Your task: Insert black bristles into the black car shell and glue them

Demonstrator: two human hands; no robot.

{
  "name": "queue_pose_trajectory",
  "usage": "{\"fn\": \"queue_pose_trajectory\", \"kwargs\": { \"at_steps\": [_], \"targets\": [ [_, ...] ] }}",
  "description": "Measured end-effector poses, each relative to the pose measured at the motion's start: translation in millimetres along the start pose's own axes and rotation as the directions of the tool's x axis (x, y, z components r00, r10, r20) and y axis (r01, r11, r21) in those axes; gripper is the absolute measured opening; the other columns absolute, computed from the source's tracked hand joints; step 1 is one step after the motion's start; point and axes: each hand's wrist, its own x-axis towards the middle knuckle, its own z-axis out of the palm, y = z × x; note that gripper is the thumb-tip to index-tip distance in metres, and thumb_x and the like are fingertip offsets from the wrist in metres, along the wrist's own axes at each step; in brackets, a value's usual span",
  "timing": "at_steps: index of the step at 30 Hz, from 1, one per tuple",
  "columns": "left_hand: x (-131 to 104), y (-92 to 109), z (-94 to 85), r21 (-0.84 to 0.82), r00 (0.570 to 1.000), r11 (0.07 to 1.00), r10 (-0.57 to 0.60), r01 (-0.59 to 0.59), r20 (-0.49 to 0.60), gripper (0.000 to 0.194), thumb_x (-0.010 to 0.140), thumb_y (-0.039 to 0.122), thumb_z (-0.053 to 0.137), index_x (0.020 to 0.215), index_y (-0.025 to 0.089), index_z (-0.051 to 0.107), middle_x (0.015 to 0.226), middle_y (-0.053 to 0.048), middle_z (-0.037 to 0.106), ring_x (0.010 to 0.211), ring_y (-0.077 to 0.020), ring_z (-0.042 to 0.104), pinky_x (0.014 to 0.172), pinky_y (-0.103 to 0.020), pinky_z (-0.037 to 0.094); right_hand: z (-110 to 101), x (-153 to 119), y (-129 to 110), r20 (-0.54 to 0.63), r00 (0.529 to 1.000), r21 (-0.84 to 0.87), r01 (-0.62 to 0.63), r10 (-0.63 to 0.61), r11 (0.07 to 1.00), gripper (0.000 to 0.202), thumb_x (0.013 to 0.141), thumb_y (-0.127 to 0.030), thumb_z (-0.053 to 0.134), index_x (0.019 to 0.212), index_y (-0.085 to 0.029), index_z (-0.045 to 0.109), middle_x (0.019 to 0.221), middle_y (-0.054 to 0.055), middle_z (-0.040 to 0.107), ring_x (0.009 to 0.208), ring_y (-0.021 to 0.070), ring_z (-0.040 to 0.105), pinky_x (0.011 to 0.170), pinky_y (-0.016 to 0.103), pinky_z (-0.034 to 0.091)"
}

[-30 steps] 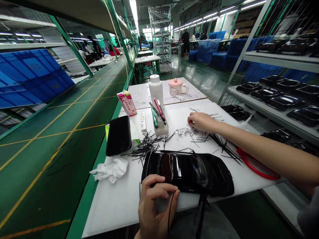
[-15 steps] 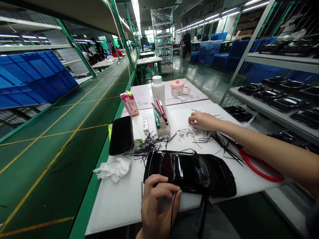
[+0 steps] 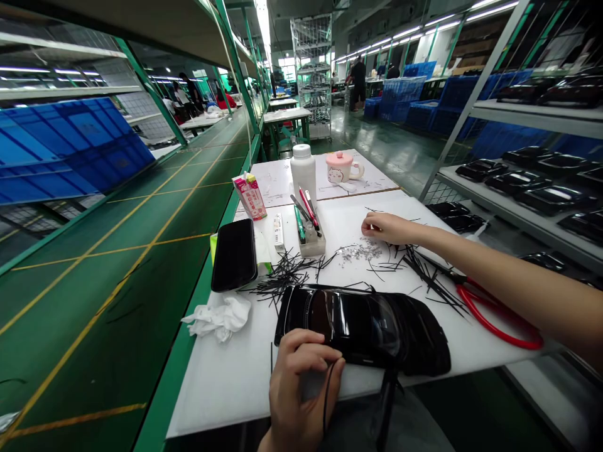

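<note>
A glossy black model car body [image 3: 353, 323] lies on the white tabletop before me. Beside its near edge, my left hand [image 3: 304, 383] pinches a thin black strip [image 3: 326, 398] between thumb and forefinger, its lower end curving down along the palm. My right hand [image 3: 389, 228] reaches across the table with fingertips drawn together at the far edge of a scatter of tiny silvery pieces [image 3: 360, 252]; whatever sits between those fingers is too small to see. Red-handled scissors [image 3: 499, 320] lie partly under my right forearm. Loose black strips [image 3: 289, 276] surround the car's far side.
Left of the car are a black phone [image 3: 234, 256] and crumpled tissue [image 3: 221, 319]. Farther back stand a pen holder [image 3: 311, 245], white bottle [image 3: 303, 169], pink carton [image 3: 250, 198] and lidded mug [image 3: 340, 169]. A shelf [image 3: 541, 113] with black car bodies stands right; a green conveyor [image 3: 117, 270] runs left.
The whole view has shifted slightly, so everything appears a little farther right. Both hands keep nearly the same places and poses.
</note>
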Motion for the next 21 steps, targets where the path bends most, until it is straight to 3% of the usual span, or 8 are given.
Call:
{"fn": "queue_pose_trajectory", "kwargs": {
  "at_steps": [5,8,11,16,21],
  "targets": [
    [6,12,0.7,-0.128,0.993,0.987,-0.105,0.098,-0.047,0.028,0.088,0.003,0.065,0.094,0.023,0.047,0.077,0.002,0.074,0.081,-0.0131,0.071,0.081,-0.025,0.063,-6,-33,-39,-0.032,0.999,0.330,-0.006,0.018,0.944,0.032,0.094,-0.048,0.066,0.092,-0.016,0.066,0.090,0.004,0.063,0.080,0.0161,0.057,0.073,0.031,0.048],
    [11,26,5.7,-0.311,0.980,0.935,-0.193,0.169,-0.047,0.031,0.087,-0.001,0.065,0.093,0.024,0.047,0.081,0.004,0.075,0.081,-0.0113,0.075,0.084,-0.023,0.063,0,-70,-79,0.050,0.998,0.570,-0.010,-0.023,0.822,0.046,0.091,-0.061,0.064,0.094,-0.016,0.067,0.072,0.000,0.055,0.062,0.0117,0.046,0.057,0.027,0.037],
    [17,38,13.2,-0.435,0.941,0.845,-0.338,0.310,0.014,0.035,0.084,-0.006,0.066,0.090,0.024,0.050,0.084,0.006,0.077,0.082,-0.0097,0.077,0.082,-0.018,0.063,11,-107,-114,0.149,0.985,0.731,-0.051,-0.086,0.680,0.052,0.086,-0.067,0.068,0.089,-0.015,0.068,0.069,0.000,0.053,0.056,0.0089,0.040,0.051,0.025,0.031],
    [26,45,20.0,-0.443,0.896,0.789,-0.436,0.425,0.085,0.032,0.084,-0.005,0.069,0.085,0.024,0.054,0.087,0.007,0.080,0.082,-0.0066,0.077,0.079,-0.010,0.060,19,-142,-143,0.241,0.963,0.904,-0.177,-0.121,0.389,0.034,0.085,-0.051,0.079,0.085,-0.018,0.071,0.074,0.001,0.058,0.061,0.0089,0.044,0.052,0.021,0.031],
    [30,48,19.6,-0.403,0.895,0.807,-0.439,0.432,0.079,0.031,0.083,-0.004,0.070,0.083,0.024,0.056,0.085,0.008,0.079,0.081,-0.0066,0.077,0.079,-0.010,0.060,18,-149,-145,0.228,0.968,0.928,-0.183,-0.107,0.324,0.026,0.087,-0.044,0.080,0.086,-0.019,0.074,0.078,0.001,0.060,0.062,0.0079,0.044,0.054,0.020,0.032]
  ]
}}
